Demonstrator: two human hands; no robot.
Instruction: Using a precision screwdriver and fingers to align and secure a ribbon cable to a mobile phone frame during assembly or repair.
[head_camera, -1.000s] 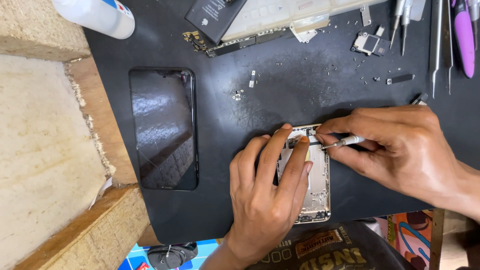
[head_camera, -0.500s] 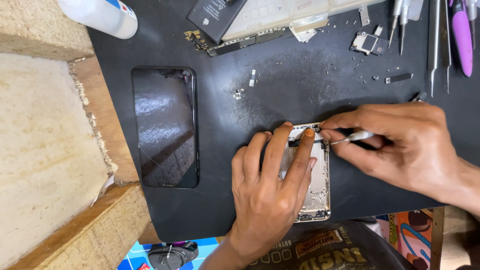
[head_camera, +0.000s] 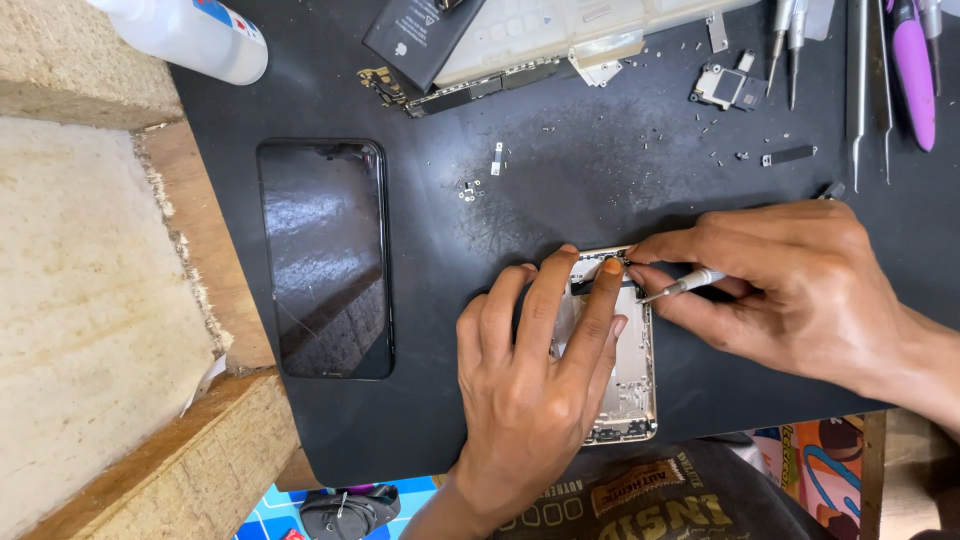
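Head view: left hand (head_camera: 530, 390) lies flat over an opened silver phone housing (head_camera: 630, 380) near the front edge of the black mat (head_camera: 600, 170) on the worktop, fingers spread, pinning it. Right hand (head_camera: 800, 285) keeps a narrow pinch grip on a thin metal tool (head_camera: 685, 287), tip at the housing's top end. The shell looks light, stiff and slippery, its inner parts fragile; its side rails seem the best hold. A separate black screen (head_camera: 325, 260) lies well apart, leftward.
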